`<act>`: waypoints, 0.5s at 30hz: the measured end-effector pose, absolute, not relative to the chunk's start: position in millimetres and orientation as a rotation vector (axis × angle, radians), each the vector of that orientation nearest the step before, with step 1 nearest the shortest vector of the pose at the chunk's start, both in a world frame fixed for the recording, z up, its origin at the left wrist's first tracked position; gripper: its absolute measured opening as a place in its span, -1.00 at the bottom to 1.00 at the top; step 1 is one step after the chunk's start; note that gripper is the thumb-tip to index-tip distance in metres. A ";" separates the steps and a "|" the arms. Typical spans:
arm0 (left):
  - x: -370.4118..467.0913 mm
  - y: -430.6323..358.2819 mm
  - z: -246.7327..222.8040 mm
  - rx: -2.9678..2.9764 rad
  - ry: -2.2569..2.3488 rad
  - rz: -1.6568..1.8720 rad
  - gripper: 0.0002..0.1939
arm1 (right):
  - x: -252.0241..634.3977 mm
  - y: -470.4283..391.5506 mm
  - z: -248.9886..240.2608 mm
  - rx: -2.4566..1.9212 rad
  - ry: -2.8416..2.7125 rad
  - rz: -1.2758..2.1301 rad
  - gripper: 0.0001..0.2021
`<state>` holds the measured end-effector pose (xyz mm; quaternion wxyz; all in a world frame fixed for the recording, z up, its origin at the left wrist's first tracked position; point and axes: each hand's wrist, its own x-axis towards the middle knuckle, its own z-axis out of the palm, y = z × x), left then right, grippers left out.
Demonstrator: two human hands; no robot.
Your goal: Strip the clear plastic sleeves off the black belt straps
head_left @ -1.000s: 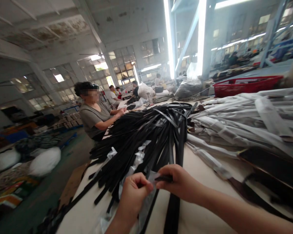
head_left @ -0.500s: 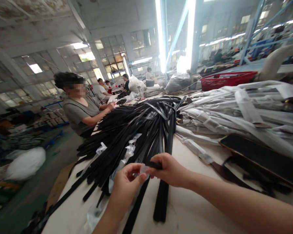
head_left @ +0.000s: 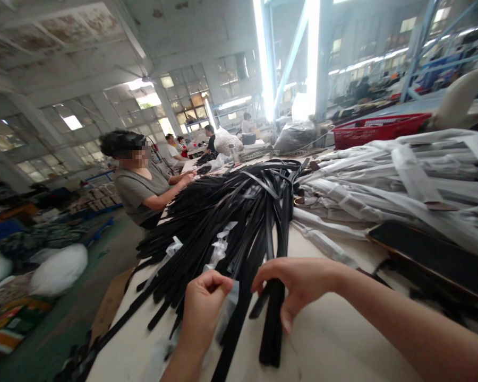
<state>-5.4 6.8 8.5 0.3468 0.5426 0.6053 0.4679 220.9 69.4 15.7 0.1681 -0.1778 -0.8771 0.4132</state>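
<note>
Our left hand (head_left: 205, 305) is closed, thumb and forefinger pinched together on a strip of film (head_left: 231, 300), which is thin, clear and limp and hangs down beside the fingers. The grip of our right hand (head_left: 298, 278) is wide open, thumb well apart from the curled fingers, arched over the straps (head_left: 274, 334) near their cut ends; whether it touches them we cannot tell. Those straps are black, flat and narrow, and lie side by side on the surface (head_left: 322, 339), which is pale and smooth.

Farthest left, we see a sack (head_left: 59, 270) on the floor, white, rounded and bulging. Next, a co-worker (head_left: 133, 193) in a grey top stands at the surface, both hands in front. Then comes the pile (head_left: 199, 212), long black bands fanned out and overlapping, some with a dull sheen, with crinkled film (head_left: 219, 246) lying across it. To its right are wrapped straps (head_left: 366, 180), bundled in soft whitish covering, with a red plastic basket (head_left: 366, 139) behind them. Nearer us on the right lies a board (head_left: 430, 254), long, flat and black with a tan edge.
</note>
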 end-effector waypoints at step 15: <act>-27.5 -0.6 46.0 1.776 1.435 1.149 -0.48 | 177.2 69.3 -19.9 -0.840 -1.099 1.485 -0.79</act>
